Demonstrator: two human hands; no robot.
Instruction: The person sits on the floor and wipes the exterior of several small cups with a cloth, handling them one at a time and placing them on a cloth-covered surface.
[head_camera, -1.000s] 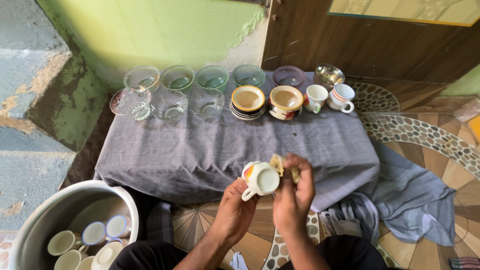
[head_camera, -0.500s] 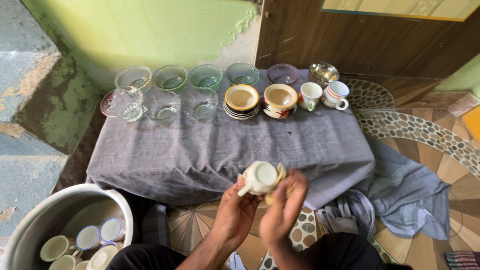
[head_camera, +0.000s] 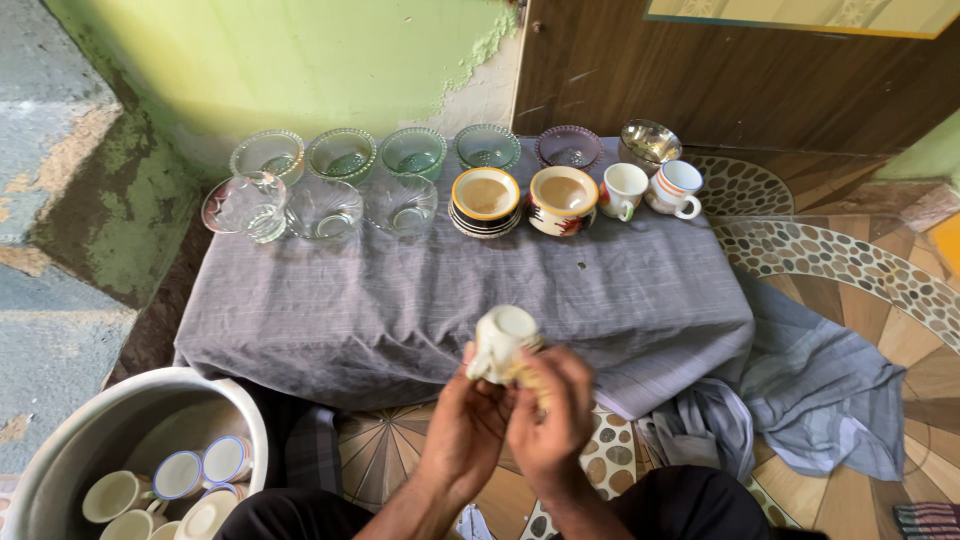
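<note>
Centrally, low in the head view, both hands meet over the near edge of the table (head_camera: 400, 310); left hand (head_camera: 462, 432) is wrapped around a white cup (head_camera: 500, 340), fingers closed on its side from below; right hand (head_camera: 552, 420) is curled shut against the same cup, a yellowish scrap, blurred, showing between its fingers and the cup wall; what that scrap is, cannot tell. Cup looks small, creamy white, glazed, mouth tilted up and away from the person, round rim and pale inside visible; handle not clearly seen; lower half hidden by the fingers. Cup is held in the air just past the table's front edge, not resting on the grey cloth (head_camera: 640, 300) that covers the table and spills to the floor on the right.

Along the far side of the table: a row of clear glass bowls (head_camera: 345, 152), a second row of glass bowls nearer, a yellow-rimmed bowl (head_camera: 485, 195) on stacked saucers, a patterned bowl (head_camera: 563, 195) beside it, two white mugs (head_camera: 625, 185) with coloured bands, a steel bowl (head_camera: 650, 140) behind them. Bottom left, a large metal basin (head_camera: 130, 410) holds several white cups with blue rims.
</note>
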